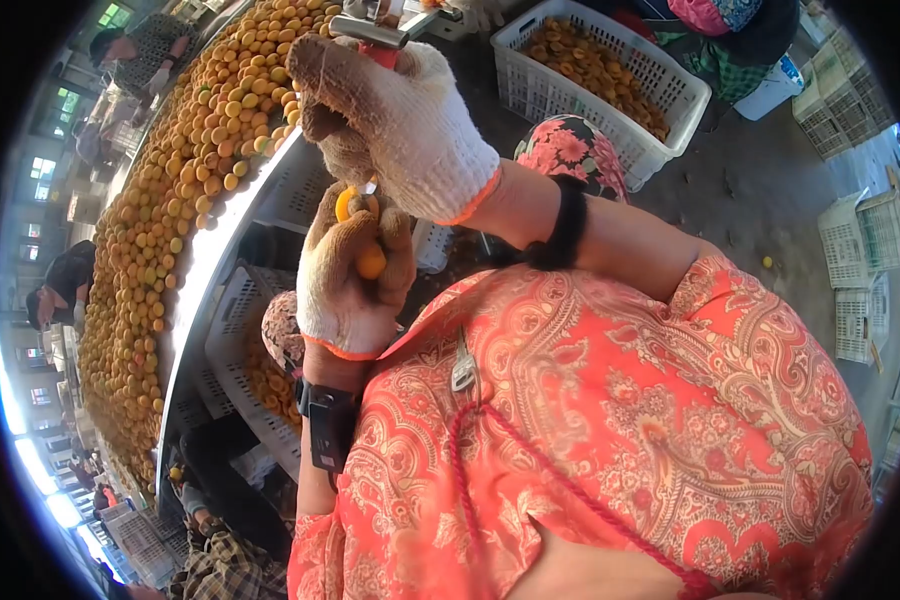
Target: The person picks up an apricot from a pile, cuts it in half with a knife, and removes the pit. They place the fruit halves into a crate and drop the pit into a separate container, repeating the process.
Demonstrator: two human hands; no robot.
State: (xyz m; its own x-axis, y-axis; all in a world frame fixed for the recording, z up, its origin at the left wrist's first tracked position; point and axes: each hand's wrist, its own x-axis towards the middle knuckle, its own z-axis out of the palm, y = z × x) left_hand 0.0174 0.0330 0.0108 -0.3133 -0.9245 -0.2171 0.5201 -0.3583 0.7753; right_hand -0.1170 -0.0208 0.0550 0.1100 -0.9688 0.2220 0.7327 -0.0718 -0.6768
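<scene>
My left hand [355,275], in a stained white knit glove, is closed around apricots. One orange apricot [370,262] shows between its fingers, and a brighter yellow-orange apricot [346,203] sits at the fingertips. Just above it, my right hand [400,125], gloved the same way with brown-stained fingers, grips a tool with a red handle [378,55] and a metal bar [368,31] across its top. A small shiny tip shows below the right fingers, close to the upper apricot. Most of the tool is hidden by the glove.
Whole apricots [210,130] are heaped on a long metal-edged table [192,290] to the left. A white crate [670,140] of apricot pieces stands ahead, another crate [232,345] below the table edge. Stacked crates [855,260] stand at right. Other people work along the far side.
</scene>
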